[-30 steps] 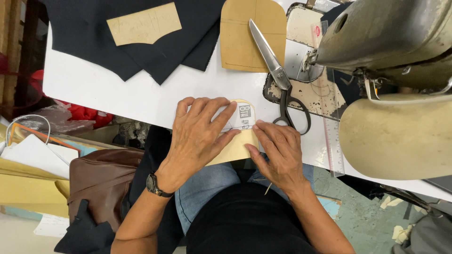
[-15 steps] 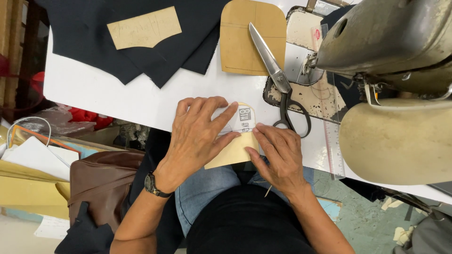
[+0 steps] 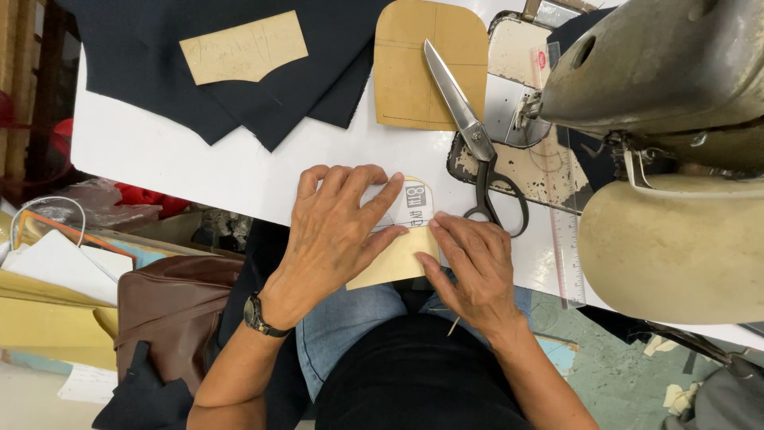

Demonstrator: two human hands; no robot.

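A white table carries sewing work beside a worn sewing machine. At the table's near edge lies a tan card pattern piece, overhanging the edge toward the lap. The left hand lies spread flat over its left part, fingers pressing down; the right hand rests flat on its right edge, fingers together. A small white label with dark print sits on the piece between the fingertips. Farther back lie black-handled scissors, a rounded tan pattern, and dark cloth bearing a pale paper pattern near the far edge.
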